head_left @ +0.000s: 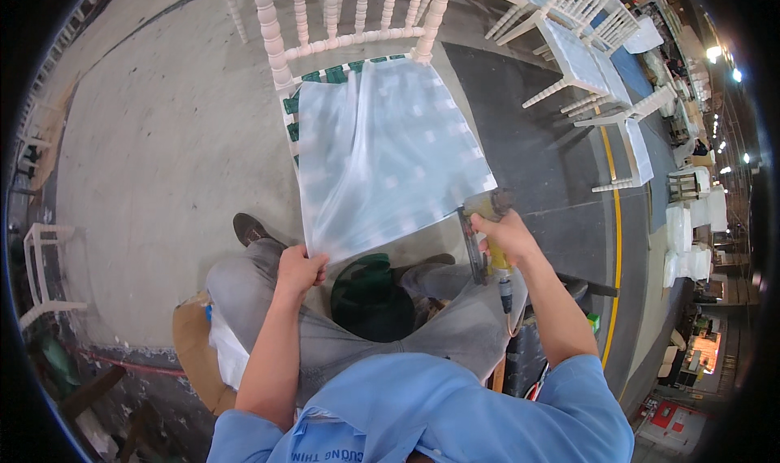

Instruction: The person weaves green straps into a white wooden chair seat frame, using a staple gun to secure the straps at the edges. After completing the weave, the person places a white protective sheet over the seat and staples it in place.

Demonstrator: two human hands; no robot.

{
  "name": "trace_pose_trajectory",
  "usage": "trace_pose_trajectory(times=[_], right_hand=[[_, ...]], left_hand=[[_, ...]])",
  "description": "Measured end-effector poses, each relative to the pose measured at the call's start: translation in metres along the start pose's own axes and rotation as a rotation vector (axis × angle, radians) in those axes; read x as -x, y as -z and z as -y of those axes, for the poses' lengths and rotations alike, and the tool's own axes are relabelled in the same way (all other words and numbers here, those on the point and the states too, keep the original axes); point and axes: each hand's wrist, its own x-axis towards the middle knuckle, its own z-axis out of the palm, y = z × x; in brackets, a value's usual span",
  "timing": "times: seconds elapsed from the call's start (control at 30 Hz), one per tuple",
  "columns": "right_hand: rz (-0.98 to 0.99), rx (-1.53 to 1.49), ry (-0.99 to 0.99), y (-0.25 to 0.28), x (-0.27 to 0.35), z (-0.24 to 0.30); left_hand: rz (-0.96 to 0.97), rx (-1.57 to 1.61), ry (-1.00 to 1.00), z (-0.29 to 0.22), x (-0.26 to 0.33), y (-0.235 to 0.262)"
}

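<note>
A white chair frame (271,32) with turned spindles stands before me. Green webbing (335,74) shows along the back and left of its seat. Over the seat lies a thin white fabric sheet (390,158), with folds running from its back edge toward the front left. My left hand (301,269) is closed on the sheet's front left corner, thumb on top. My right hand (509,237) grips a yellow-green staple gun (486,205), its nose by the seat's front right corner. Whether the nose touches the fabric, I cannot tell.
A hose hangs from the gun's handle. Between my knees is a dark green round object (372,296). A cardboard box (193,353) stands at my left. More white chairs (569,52) stand at the far right, beside a yellow floor line (615,219). Another white frame (42,272) is at the left.
</note>
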Motion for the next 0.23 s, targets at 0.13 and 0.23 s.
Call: trace_pose_trajectory(times=[0.13, 0.23], right_hand=[[0.014, 0.053, 0.004, -0.023, -0.003, -0.005], [0.047, 0.07, 0.013, -0.03, -0.007, -0.008]], left_hand=[[0.02, -0.007, 0.005, 0.002, -0.003, 0.003], [0.004, -0.063, 0.014, 0.006, -0.007, 0.004]])
